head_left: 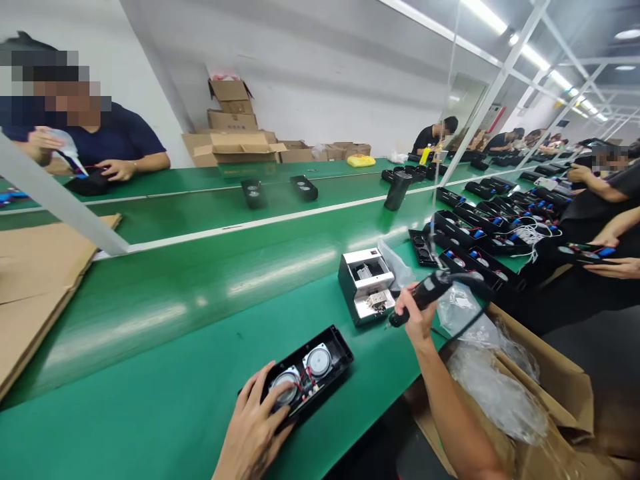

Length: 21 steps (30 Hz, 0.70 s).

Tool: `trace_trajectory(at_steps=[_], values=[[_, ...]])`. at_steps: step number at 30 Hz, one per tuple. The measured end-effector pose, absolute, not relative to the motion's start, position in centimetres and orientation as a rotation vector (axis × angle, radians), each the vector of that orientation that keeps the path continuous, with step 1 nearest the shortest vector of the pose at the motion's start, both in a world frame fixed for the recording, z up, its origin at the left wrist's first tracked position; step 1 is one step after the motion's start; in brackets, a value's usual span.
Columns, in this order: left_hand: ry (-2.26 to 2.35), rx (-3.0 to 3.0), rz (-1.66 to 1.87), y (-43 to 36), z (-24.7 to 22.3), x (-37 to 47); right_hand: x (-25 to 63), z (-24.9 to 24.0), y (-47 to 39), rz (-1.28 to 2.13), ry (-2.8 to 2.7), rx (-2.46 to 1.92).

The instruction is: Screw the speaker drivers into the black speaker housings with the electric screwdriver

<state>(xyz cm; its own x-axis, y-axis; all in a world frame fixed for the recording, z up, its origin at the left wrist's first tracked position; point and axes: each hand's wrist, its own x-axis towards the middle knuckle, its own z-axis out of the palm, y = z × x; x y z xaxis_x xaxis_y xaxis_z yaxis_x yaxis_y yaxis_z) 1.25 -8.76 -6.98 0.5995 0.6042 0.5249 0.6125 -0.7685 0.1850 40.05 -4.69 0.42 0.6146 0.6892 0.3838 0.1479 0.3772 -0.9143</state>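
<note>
On the glossy green table [165, 393], at the lower middle of the frame, lies an open, oblong black plastic housing [331, 379], slanting toward the upper right. The left hand [256, 420] rests over its left end, fingers spread, probably to steady it. The right hand [417, 320] wraps its fingers round a black corded power screwdriver [431, 288], just beside a boxy silver-and-black metal machine [367, 283], perhaps set there for easy reach. I see two round silver speakers [319, 361] inside the housing, with thin red wires [306, 381] between them.
</note>
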Motion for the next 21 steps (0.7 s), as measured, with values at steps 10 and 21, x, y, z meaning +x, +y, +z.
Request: trace_trajectory(at_steps=[10,21], values=[[-1.004,-2.769,-0.815,-7.1,-6.0,2.7,38.1,5.3,-1.0,0.460,-0.952,-1.199],[-1.193,-2.808,-0.848,-7.9,-6.2,3.4,28.4,3.5,-8.2,1.064,-1.003,-0.581]])
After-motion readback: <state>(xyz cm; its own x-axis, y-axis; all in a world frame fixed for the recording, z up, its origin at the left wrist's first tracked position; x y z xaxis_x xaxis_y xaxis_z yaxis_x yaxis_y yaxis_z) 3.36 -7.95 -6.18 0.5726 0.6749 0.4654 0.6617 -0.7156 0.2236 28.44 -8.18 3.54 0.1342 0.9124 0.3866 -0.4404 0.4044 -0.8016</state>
